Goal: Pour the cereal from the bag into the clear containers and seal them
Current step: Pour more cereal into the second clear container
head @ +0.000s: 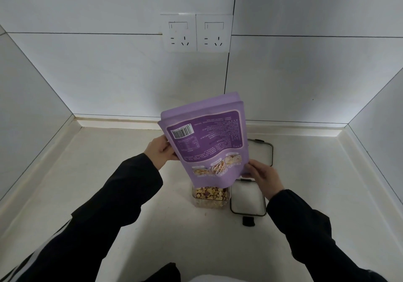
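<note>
A purple cereal bag (207, 142) is held upside down in the middle of the frame, its mouth pointing down into a clear container (210, 196) that stands on the pale worktop (109, 183) just below it. The container holds a heap of yellow and reddish cereal (209, 192). The left hand (160, 153) grips the bag's left edge, thumb on the printed side and fingers curled behind it. The right hand (262, 177) pinches the bag's lower right corner with its fingertips. Both arms wear dark sleeves. Just right of the container lies a clear lid with a dark rim (248, 199), and a second similar lid (261, 151) lies further up, partly hidden behind the bag. A small black piece (248, 221) lies below the nearer lid. Two white wall sockets (196, 33) sit on the tiled wall in the upper middle.
</note>
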`<act>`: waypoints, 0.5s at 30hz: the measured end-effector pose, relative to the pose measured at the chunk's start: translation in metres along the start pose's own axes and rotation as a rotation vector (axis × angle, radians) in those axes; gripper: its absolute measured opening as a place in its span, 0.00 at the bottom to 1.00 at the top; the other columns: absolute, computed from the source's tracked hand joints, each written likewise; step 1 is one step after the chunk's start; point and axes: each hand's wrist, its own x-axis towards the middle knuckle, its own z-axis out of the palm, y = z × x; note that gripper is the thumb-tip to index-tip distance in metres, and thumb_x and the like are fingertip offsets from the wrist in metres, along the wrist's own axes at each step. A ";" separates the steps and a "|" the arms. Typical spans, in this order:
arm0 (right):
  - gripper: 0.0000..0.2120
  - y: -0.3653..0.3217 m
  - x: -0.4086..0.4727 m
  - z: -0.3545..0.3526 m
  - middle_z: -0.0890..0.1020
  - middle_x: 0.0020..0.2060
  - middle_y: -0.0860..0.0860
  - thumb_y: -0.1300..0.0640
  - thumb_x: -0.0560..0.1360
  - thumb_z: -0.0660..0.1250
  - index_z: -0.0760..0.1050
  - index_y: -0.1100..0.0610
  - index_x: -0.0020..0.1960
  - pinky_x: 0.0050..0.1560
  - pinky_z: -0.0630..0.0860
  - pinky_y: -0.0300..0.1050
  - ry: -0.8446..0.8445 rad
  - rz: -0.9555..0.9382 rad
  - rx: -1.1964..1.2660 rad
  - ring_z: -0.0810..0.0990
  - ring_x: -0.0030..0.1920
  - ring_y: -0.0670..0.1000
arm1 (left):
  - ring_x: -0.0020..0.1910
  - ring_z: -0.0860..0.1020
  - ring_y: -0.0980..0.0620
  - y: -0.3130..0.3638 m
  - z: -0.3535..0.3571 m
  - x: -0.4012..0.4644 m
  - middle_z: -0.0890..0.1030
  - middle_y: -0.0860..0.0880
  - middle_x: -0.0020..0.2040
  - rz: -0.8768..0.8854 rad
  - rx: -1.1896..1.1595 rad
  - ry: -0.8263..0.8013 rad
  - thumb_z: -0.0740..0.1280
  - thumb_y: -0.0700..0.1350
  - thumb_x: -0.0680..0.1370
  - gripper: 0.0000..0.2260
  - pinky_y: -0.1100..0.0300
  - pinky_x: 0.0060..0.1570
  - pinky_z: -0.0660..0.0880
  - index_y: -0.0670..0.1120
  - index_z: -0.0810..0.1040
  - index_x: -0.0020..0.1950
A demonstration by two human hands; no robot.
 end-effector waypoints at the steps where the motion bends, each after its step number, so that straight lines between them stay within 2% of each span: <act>1: 0.10 -0.001 0.000 -0.001 0.82 0.39 0.54 0.66 0.77 0.59 0.78 0.62 0.51 0.41 0.75 0.26 0.005 0.000 0.000 0.81 0.35 0.37 | 0.38 0.77 0.47 0.000 -0.001 0.000 0.76 0.47 0.41 -0.001 -0.011 -0.001 0.57 0.29 0.76 0.09 0.38 0.55 0.72 0.37 0.70 0.53; 3: 0.10 -0.002 0.001 -0.003 0.82 0.38 0.52 0.65 0.77 0.59 0.78 0.59 0.52 0.41 0.75 0.25 0.009 -0.002 -0.015 0.81 0.34 0.37 | 0.38 0.77 0.46 0.001 -0.002 -0.002 0.77 0.45 0.43 0.009 -0.006 -0.010 0.57 0.29 0.76 0.08 0.37 0.54 0.72 0.37 0.70 0.53; 5: 0.09 -0.002 0.001 -0.005 0.82 0.38 0.52 0.64 0.77 0.59 0.77 0.57 0.51 0.42 0.75 0.26 0.017 -0.012 -0.024 0.81 0.35 0.37 | 0.39 0.77 0.43 0.002 -0.003 -0.003 0.78 0.40 0.49 0.049 0.061 -0.028 0.59 0.31 0.76 0.09 0.40 0.52 0.75 0.35 0.71 0.55; 7: 0.09 -0.004 0.001 -0.007 0.82 0.38 0.51 0.65 0.77 0.60 0.77 0.55 0.49 0.42 0.75 0.26 0.021 -0.023 -0.032 0.80 0.35 0.37 | 0.38 0.78 0.45 0.002 -0.005 -0.002 0.77 0.37 0.51 0.074 0.137 -0.022 0.61 0.33 0.76 0.12 0.51 0.44 0.79 0.32 0.71 0.59; 9: 0.09 -0.007 0.000 -0.007 0.81 0.38 0.46 0.65 0.77 0.59 0.76 0.55 0.49 0.40 0.74 0.24 0.015 -0.037 -0.051 0.79 0.35 0.36 | 0.33 0.79 0.54 0.000 -0.008 0.000 0.78 0.41 0.49 0.095 0.175 0.003 0.62 0.33 0.75 0.13 0.64 0.35 0.79 0.32 0.71 0.59; 10: 0.09 -0.007 0.000 -0.007 0.81 0.38 0.42 0.65 0.77 0.59 0.76 0.54 0.49 0.40 0.73 0.24 0.012 -0.041 -0.055 0.79 0.36 0.35 | 0.30 0.80 0.58 -0.001 -0.009 0.001 0.79 0.43 0.45 0.102 0.180 0.010 0.63 0.33 0.75 0.13 0.67 0.34 0.78 0.32 0.72 0.58; 12: 0.10 -0.007 -0.001 -0.008 0.83 0.36 0.37 0.65 0.77 0.59 0.76 0.53 0.49 0.41 0.73 0.25 0.012 -0.047 -0.054 0.79 0.37 0.35 | 0.28 0.80 0.62 -0.005 -0.013 0.003 0.78 0.49 0.41 0.112 0.189 0.010 0.62 0.32 0.74 0.12 0.67 0.35 0.79 0.32 0.72 0.58; 15: 0.10 -0.009 -0.002 -0.009 0.81 0.38 0.29 0.64 0.77 0.60 0.76 0.51 0.49 0.43 0.71 0.24 0.016 -0.068 -0.071 0.78 0.40 0.33 | 0.27 0.80 0.62 -0.007 -0.014 0.002 0.78 0.51 0.39 0.123 0.241 -0.017 0.63 0.32 0.74 0.12 0.67 0.36 0.79 0.31 0.73 0.57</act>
